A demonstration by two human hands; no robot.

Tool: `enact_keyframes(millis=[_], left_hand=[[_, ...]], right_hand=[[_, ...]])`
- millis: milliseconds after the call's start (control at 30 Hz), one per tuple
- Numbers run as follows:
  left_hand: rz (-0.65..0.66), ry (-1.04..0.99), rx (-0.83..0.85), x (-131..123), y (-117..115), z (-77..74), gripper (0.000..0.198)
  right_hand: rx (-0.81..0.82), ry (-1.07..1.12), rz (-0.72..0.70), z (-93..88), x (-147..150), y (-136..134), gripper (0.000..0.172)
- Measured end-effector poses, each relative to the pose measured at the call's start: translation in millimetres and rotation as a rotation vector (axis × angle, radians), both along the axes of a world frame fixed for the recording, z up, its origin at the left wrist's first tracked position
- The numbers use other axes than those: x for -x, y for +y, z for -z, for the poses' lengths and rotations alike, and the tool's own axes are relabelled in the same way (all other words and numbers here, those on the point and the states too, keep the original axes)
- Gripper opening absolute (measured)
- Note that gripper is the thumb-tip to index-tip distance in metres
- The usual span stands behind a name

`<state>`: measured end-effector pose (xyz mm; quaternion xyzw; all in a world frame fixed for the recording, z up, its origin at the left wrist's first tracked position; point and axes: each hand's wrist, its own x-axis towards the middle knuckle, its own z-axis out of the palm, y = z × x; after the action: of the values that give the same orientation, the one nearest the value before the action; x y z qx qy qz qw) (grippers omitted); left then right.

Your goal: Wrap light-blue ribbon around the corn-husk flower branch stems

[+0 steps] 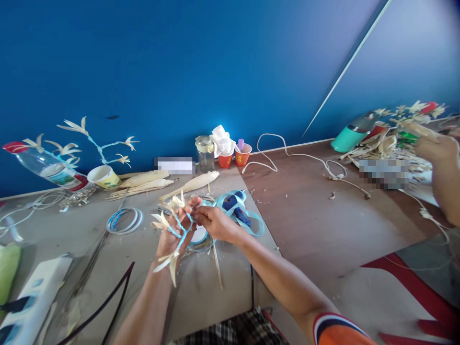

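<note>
Several pale flowers (171, 261) tip the blue-wrapped branch (184, 235) I have above the gray table (201, 299). My left hand (170, 242) cradles it, fingers curled around the stem, while my right hand (217, 224) pinches one of its blue ends between thumb and fingertips. Just beyond lie a loose blue ribbon (259, 225) and a dark blue tool (235, 206); a ring of tape (138, 221) sits to the left. Farther back are dry husks (196, 184), then a jar (205, 155) beside red cups (224, 160), near the blue wall (201, 62).
</note>
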<state>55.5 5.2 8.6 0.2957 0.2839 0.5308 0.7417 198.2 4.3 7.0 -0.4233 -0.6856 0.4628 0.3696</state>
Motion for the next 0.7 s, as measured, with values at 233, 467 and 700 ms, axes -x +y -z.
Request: enact_keyframes(millis=[233,467,700], left_hand=[[0.020,0.009,0.017,-0.3,-1.4,-0.9,0.023],[0.021,0.055,-0.022,-1.0,-0.1,1.5,0.019],[0.018,0.054,0.002,-0.1,2.7,4.8,0.022]], right_hand=[[0.015,0.018,0.017,1.2,1.0,-0.3,0.017],[-0.069,0.074,0.122,-3.6,-4.0,0.2,0.024],[-0.129,-0.039,0.171,-4.3,-7.0,0.3,0.026]])
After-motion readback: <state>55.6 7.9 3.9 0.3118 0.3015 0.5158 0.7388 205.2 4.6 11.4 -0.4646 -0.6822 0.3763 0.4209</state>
